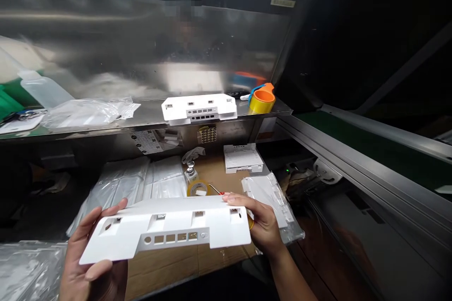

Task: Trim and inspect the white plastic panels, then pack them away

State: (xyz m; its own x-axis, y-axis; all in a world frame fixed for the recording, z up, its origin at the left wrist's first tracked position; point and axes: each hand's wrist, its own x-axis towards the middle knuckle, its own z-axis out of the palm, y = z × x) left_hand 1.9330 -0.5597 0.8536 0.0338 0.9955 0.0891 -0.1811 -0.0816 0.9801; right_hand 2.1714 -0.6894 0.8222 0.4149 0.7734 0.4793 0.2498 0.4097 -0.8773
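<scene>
A white plastic housing (169, 216) with a row of port cutouts is held up in front of me, its slotted edge facing me. My left hand (93, 254) grips its left end, thumb on the near edge and fingers behind. At the right end, my right hand (259, 221) has fingers over the top edge; its thumb is hidden. A similar white housing (199, 107) rests on the metal shelf. Another white plastic part (243, 157) lies on the cardboard below, and a bagged white part (268, 195) is nearer to my right hand.
Clear plastic bags (141, 178) are stacked at the left of the cardboard (212, 181). A tape roll (197, 189) and a small pump bottle (191, 171) sit beyond the held part. On the shelf (148, 122) are yellow tape (262, 102) and a squeeze bottle (44, 88). A conveyor (353, 136) runs along the right.
</scene>
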